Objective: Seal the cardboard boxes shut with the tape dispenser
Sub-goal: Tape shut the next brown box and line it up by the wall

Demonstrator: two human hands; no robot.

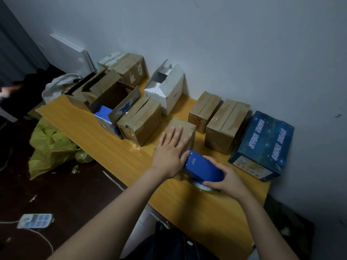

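Left hand [170, 152] flat, fingers spread, pressing small box [185, 128]; right hand [225, 177] clamped on tape dispenser [202, 166]. Risk: box may slide under pull, seal skews.

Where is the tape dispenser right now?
Head view, right of centre: the right hand holds the tape dispenser against the small box under the left hand.
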